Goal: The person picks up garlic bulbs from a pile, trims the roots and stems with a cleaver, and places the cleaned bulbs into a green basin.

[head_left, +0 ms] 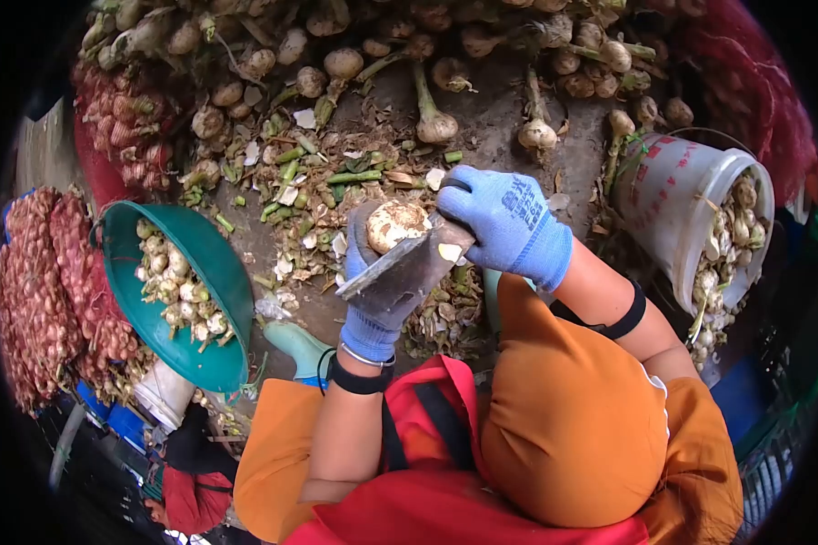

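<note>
My left hand [369, 334], in a blue glove, is closed round a garlic bulb [397, 224] with brown-stained skin; much of the hand is hidden behind the blade. My right hand [511, 221], also gloved in blue, grips a wide-bladed knife [393, 283], whose handle its fingers hide. The blade lies slantwise across the near side of the bulb, overlapping it in this view. A pale scrap [450, 252] sticks to the blade near my right fingers. Under both hands, cut green stems [354, 177] and peelings are spread over the ground.
Garlic with long stems [436, 125] is heaped at the far side. On the left stands a green basin [177, 350] of trimmed bulbs, beside red net sacks [41, 291]. A tipped white bucket [659, 186] spills garlic at right. Another person's red sleeve [195, 500] shows lower left.
</note>
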`<state>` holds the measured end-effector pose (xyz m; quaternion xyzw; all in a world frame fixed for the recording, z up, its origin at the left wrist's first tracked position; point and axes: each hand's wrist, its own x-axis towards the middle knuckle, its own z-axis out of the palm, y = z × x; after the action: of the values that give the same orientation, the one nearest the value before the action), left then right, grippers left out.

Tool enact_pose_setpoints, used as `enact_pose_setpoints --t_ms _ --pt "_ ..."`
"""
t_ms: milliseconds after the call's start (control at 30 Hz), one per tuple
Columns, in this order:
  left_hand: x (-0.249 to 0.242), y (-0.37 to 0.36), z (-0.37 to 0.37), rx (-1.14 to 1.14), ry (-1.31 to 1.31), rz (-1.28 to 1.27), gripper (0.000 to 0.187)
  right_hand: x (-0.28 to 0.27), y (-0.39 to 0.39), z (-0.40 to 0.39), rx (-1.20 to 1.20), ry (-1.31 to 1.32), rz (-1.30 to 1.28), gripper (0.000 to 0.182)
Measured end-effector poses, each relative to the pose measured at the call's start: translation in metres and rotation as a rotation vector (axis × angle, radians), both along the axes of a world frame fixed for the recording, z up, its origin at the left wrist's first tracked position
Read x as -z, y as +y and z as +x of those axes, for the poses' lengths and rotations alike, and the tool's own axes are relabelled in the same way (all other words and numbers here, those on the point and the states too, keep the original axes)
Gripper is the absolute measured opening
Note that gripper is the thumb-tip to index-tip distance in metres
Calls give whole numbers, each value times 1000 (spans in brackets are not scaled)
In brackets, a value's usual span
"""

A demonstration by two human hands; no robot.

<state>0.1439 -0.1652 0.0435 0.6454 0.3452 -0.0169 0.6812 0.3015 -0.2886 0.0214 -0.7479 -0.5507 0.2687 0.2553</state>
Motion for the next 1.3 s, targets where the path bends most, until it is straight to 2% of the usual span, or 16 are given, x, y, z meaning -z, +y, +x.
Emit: enact_pose_setpoints --t_ms 133,200,300,367,433,500,600,633,667,700,733,867,900,967,1200,1300 --pt "-23 -25 1 52 0 -164 66 78 -12 24 306 78 -205 18" --pt "-20 -43 -7 188 -196 82 77 92 -8 41 410 237 -368 18" --pt "18 -25 -15 41 -21 179 83 40 -5 18 460 1086 -318 31" --pt "36 -22 -22 -193 -62 -273 82 37 1 3 406 1233 -144 27" --pt "38 -23 -28 -295 -33 -295 64 22 8 -3 163 542 247 26" --pt "31 -25 -37 -342 44 -186 30 4 9 -3 -4 167 176 26" --pt "22 -4 -48 -603 -3 -45 32 48 12 28 -49 18 -398 28" --pt "17 26 -67 -401 -33 290 35 58 11 38 -28 -18 -558 28" --pt "-8 41 -78 -749 -275 -226 38 65 8 44 36 -29 -356 30" --pt "-9 70 -108 -635 -469 -421 45 68 5 43 106 -27 -166 31" --pt "-9 84 -109 -612 -1048 -1027 51 62 15 39 113 45 43 32" --pt "27 67 -114 -663 -858 -816 51 103 60 34 -78 -260 -153 33" --pt "41 48 -100 -721 -564 -632 54 101 69 34 -145 -325 -225 33" --pt "77 16 -76 -600 -219 -219 61 81 67 23 74 -124 -273 30" --pt "108 -36 -59 -498 -169 -366 60 119 33 32 -71 205 -144 37" --pt "106 -39 -64 -508 -108 -363 59 134 41 25 94 385 -11 39"
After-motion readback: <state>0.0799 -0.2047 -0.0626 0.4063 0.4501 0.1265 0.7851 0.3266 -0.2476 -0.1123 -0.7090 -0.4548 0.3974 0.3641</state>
